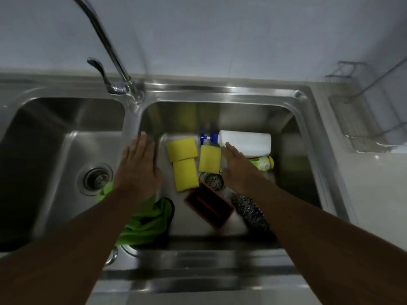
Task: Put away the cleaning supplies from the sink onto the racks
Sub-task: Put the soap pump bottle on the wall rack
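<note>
The right basin of the steel sink (220, 93) holds three yellow sponges (182, 149) (185, 175) (209, 159), a white spray bottle (246, 142) with a blue nozzle lying on its side, a small yellow-green bottle (263, 163), a red-rimmed dark brush block (209, 208), a dark metal scourer (248, 209) and a green cloth (145, 223). My left hand (137, 168) hovers flat and empty over the divider between the basins. My right hand (236, 167) reaches flat over the basin, its fingertips at the spray bottle's lower edge, holding nothing.
A wire rack (361, 119) stands on the counter to the right of the sink. The tap (105, 40) arches over from the back, between the basins. The left basin has a drain (95, 179).
</note>
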### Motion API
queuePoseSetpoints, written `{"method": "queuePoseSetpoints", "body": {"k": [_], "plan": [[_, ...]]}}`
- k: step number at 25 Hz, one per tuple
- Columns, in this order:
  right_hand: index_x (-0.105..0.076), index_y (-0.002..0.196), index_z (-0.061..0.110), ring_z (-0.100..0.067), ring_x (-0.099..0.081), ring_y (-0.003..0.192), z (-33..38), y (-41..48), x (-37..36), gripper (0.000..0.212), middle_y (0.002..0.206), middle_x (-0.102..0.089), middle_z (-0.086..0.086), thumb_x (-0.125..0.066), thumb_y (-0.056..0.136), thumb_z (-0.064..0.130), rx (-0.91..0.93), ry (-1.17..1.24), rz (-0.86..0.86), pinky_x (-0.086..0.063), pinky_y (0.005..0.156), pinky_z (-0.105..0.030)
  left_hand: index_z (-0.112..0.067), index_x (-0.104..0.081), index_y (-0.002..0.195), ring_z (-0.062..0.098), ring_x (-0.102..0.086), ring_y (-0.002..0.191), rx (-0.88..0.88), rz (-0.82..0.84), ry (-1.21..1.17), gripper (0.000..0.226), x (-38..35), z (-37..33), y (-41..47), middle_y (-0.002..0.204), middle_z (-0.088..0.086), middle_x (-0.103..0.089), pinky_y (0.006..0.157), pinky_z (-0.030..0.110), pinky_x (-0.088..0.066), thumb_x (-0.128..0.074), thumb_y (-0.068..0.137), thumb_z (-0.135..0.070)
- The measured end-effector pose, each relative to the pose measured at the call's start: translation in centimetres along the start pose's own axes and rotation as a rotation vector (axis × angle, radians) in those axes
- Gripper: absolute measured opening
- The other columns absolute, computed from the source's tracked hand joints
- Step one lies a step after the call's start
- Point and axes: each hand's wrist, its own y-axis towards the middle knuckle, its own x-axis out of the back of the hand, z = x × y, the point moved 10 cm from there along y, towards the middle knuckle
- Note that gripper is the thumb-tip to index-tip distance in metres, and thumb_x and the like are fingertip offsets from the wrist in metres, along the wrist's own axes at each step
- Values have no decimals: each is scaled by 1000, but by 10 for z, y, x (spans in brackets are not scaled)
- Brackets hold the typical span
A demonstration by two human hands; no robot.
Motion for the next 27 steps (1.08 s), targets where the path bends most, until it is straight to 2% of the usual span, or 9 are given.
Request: {"method": "queuePoseSetpoints", "body": {"k": [4, 8, 10, 12, 14, 16, 20, 24, 27], "plan": [[-8, 159, 4, -32, -5, 156, -14, 51, -12, 78, 168, -1, -15, -52, 96, 17, 25, -142, 7, -14, 127, -45, -1, -30, 151, 36, -12, 153, 9, -136, 7, 74, -1, 15, 13, 164, 23, -12, 124, 49, -16, -54, 85, -24], [-10, 158, 4, -34, -6, 155, -31, 87, -8, 88, 167, -6, -17, -64, 89, 15, -26, -250, -16, -11, 127, -45, 0, -35, 147, 36, -12, 153, 4, -148, 12, 71, -7, 14, 15, 163, 24, -13, 124, 49, -16, -55, 82, -23], [-20, 155, 8, -36, -17, 153, -40, 96, -1, 86, 165, -17, -18, -70, 85, 12, -65, -284, -47, -21, 123, -45, 1, -36, 147, 35, -12, 153, 14, -142, 18, 73, -7, 16, 15, 163, 24, -14, 124, 49, -16, -57, 81, -25], [-35, 146, 11, -34, -39, 140, -45, 101, 6, 78, 151, -39, -15, -75, 78, 12, -72, -333, -118, -37, 110, -44, 2, -35, 148, 33, -11, 153, 18, -129, 17, 79, -6, 15, 14, 164, 23, -14, 124, 49, -15, -61, 80, -30], [-42, 137, 13, -31, -49, 126, -44, 107, 13, 75, 137, -50, -10, -79, 73, 16, -68, -373, -169, -40, 101, -41, 2, -33, 150, 32, -10, 154, 23, -120, 19, 85, -5, 13, 13, 164, 21, -13, 125, 47, -13, -59, 79, -38], [-44, 137, 14, -30, -51, 122, -46, 116, 14, 79, 135, -49, -10, -84, 69, 20, -84, -385, -144, -40, 100, -40, 1, -30, 151, 31, -7, 154, 32, -105, 18, 90, -7, 14, 13, 165, 20, -10, 125, 45, -11, -55, 78, -44], [-49, 134, 11, -32, -52, 117, -52, 112, 11, 81, 133, -45, -13, -90, 65, 18, -111, -246, -158, -45, 100, -40, 2, -30, 151, 30, -8, 154, 27, -101, 16, 91, -9, 15, 13, 165, 20, -10, 125, 45, -10, -52, 78, -48], [-50, 131, 9, -31, -50, 114, -54, 87, 35, 81, 128, -53, -13, -88, 60, 11, -62, -120, -318, -41, 96, -39, 2, -31, 151, 30, -8, 154, 25, -117, 1, 93, -10, 16, 14, 166, 19, -10, 125, 44, -10, -50, 78, -51], [-49, 129, 10, -25, -51, 112, -61, 50, 69, 76, 126, -55, -10, -86, 63, 6, -61, 138, -444, -46, 93, -39, 2, -32, 151, 31, -10, 154, 25, -115, -37, 96, -8, 17, 14, 165, 19, -11, 125, 45, -10, -44, 76, -57]]}}
